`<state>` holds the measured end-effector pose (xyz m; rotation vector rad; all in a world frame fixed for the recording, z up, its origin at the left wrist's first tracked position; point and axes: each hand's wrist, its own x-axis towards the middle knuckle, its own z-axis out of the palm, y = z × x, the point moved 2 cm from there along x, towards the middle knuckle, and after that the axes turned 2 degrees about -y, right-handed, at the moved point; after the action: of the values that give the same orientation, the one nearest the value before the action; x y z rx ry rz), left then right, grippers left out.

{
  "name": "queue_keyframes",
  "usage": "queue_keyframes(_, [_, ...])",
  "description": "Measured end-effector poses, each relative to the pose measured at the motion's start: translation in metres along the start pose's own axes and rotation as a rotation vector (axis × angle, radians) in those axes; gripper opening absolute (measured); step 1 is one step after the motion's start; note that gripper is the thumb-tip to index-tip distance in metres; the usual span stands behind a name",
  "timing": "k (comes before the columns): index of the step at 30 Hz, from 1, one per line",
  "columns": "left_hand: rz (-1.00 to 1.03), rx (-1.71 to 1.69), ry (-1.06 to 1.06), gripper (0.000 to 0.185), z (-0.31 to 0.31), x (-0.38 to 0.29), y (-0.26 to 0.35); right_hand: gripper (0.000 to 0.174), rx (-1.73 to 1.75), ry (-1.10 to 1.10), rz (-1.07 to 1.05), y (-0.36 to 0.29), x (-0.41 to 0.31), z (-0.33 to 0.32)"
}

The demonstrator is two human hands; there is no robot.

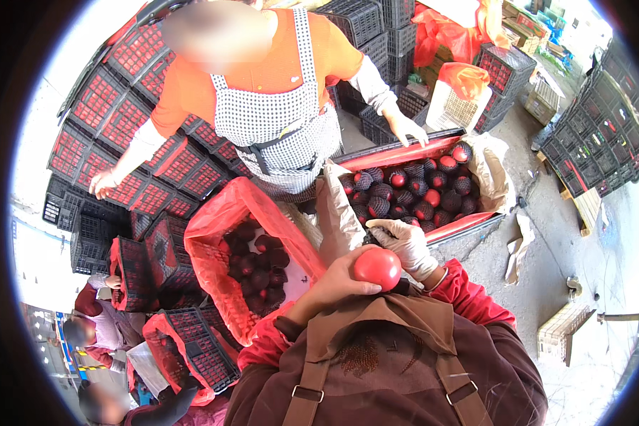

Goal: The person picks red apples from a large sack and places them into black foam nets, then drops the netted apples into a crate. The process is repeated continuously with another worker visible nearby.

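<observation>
My left hand point(341, 277) is bare and holds a smooth round red fruit point(377, 269) close to my apron. Beside it, my right hand point(404, 246), in a pale glove, has its fingers closed around something dark, perhaps black foam netting, partly hidden by the fingers. Just beyond the hands is a crate point(466, 219) lined with red plastic and brown paper, filled with red fruits in black foam nets point(404, 198). To the left, a crate with a red plastic liner point(205, 223) holds more netted fruits point(258, 266) at its bottom.
A co-worker in a checked apron point(277, 117) stands across from me, one hand at the far crate rim. Stacked black crates point(112, 106) line the left; more stand on a pallet point(586, 210) at right. Other workers point(106, 325) are at lower left. Torn paper point(519, 247) lies on the floor.
</observation>
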<state>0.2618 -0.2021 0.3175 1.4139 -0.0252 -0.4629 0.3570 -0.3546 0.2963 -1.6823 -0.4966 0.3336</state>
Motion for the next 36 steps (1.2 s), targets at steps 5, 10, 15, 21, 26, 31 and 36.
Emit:
queue_keyframes(5, [-0.051, -0.209, 0.067, 0.068, -0.006, 0.0, -0.011, 0.021, 0.298, -0.093, 0.136, -0.001, -0.006, -0.001])
queue_keyframes(10, [-0.025, 0.263, 0.239, 0.072, -0.007, 0.001, -0.012, 0.03, -0.136, -0.004, -0.122, -0.015, -0.015, -0.004])
queue_keyframes(15, [-0.005, 0.374, 0.439, 0.06, -0.004, 0.001, -0.01, 0.033, -0.588, 0.082, -0.544, -0.035, -0.016, 0.009])
queue_keyframes(21, [0.148, 0.508, 0.543, 0.06, -0.007, -0.003, -0.006, 0.043, -0.802, -0.024, -0.715, -0.048, -0.018, 0.007])
queue_keyframes(26, [0.279, 0.024, 0.355, 0.049, -0.01, -0.001, -0.002, 0.056, -0.742, 0.0, -0.935, -0.054, -0.015, 0.002])
queue_keyframes(31, [0.427, -0.016, 0.334, 0.048, -0.012, 0.005, 0.004, 0.066, -0.523, 0.055, -0.801, -0.05, -0.006, 0.0])
queue_keyframes(36, [0.546, -0.029, 0.463, 0.048, -0.013, 0.014, 0.004, 0.063, -0.539, 0.168, -0.834, -0.046, 0.007, 0.004])
